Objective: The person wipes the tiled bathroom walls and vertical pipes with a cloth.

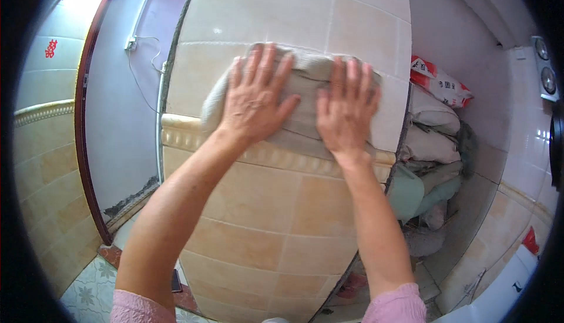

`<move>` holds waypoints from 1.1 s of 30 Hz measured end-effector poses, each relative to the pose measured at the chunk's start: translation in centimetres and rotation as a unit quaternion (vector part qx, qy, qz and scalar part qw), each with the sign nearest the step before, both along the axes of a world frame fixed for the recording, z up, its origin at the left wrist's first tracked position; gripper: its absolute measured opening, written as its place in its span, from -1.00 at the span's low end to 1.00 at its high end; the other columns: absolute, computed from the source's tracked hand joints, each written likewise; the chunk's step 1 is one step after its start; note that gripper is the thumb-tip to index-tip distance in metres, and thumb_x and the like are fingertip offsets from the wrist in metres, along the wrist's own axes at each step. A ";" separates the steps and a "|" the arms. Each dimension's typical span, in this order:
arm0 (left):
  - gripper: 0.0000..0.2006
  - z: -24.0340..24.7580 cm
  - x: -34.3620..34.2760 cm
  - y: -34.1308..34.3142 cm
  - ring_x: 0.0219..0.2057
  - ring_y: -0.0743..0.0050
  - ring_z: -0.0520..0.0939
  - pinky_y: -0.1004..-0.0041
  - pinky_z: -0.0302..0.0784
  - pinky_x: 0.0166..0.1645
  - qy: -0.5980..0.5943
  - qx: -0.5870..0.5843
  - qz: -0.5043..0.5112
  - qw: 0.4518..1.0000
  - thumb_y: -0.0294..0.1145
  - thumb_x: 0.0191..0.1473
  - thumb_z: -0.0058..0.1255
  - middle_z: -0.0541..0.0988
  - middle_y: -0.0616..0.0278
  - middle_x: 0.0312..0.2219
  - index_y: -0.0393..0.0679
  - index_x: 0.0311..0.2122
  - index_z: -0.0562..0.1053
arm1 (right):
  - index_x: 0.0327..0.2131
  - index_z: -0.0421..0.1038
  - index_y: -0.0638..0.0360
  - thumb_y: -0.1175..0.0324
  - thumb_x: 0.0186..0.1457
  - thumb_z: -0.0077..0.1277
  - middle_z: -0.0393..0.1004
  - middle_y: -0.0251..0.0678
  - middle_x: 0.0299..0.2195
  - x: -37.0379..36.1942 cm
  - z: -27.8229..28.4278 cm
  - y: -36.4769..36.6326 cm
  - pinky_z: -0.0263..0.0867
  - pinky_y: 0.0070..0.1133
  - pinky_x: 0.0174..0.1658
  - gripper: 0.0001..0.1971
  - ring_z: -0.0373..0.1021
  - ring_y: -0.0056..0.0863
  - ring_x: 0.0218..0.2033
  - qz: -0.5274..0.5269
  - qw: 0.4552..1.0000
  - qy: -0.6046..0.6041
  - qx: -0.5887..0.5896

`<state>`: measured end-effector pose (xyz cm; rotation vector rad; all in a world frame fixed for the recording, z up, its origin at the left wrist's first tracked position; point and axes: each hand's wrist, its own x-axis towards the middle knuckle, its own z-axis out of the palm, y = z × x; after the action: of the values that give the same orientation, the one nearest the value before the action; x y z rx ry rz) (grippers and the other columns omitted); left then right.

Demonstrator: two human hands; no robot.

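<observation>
A grey-beige cloth (302,108) lies spread and wrinkled against a tiled wall (252,199), partly over a raised decorative border strip (179,132). My left hand (254,97) presses flat on the cloth's left part, its fingers pointing up and the thumb stretched toward the middle. On the right part rests my right hand (348,106), palm against the cloth, fingers extended upward and slightly apart. Neither hand grips the cloth. Both palms are hidden, as is the tile behind the cloth.
To the right, stacked sacks (432,141) and a red-and-white bag (440,82) fill a recess beside the wall's edge. A green container (405,194) stands below them. On the left are a dark door frame (82,117) and a wall socket (130,44) with a hanging cord.
</observation>
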<state>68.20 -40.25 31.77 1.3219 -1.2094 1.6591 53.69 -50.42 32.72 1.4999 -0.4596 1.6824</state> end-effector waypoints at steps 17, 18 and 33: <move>-0.35 -13.6 3.4 4.4 0.26 -0.24 -0.15 -0.15 -0.29 0.23 0.116 0.059 0.052 0.990 -0.23 0.00 -0.07 -0.10 -0.19 0.24 -0.29 0.18 0.11 | 0.07 0.27 0.00 0.24 -0.01 -0.09 0.14 -0.34 0.12 5.1 -10.4 4.3 -0.09 -0.14 0.19 -0.50 -0.05 -0.24 0.24 0.140 0.976 0.169 -0.002; -0.34 -15.5 3.4 3.9 0.25 -0.28 -0.14 -0.19 -0.28 0.22 0.103 0.075 0.040 0.991 -0.21 -0.04 -0.02 -0.08 -0.18 0.23 -0.29 0.16 0.15 | 0.07 0.27 0.00 0.24 -0.01 -0.09 0.14 -0.34 0.12 4.6 -12.1 4.2 -0.09 -0.14 0.19 -0.50 -0.05 -0.24 0.24 0.146 0.973 0.179 -0.003; -0.47 -16.7 7.2 6.1 0.26 0.05 0.00 -0.09 -0.23 0.24 0.113 0.022 0.077 0.990 -0.18 0.01 -0.02 0.00 -0.08 0.22 -0.36 0.01 0.26 | 0.11 0.22 -0.10 0.26 0.05 -0.12 0.14 -0.41 0.15 9.6 -12.6 6.3 -0.10 -0.08 0.19 -0.51 0.01 -0.24 0.21 0.092 0.975 0.190 -0.067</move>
<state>75.37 -34.20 15.06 1.6193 -1.0367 1.5436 63.28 -44.09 20.13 1.7529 -0.0027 1.4784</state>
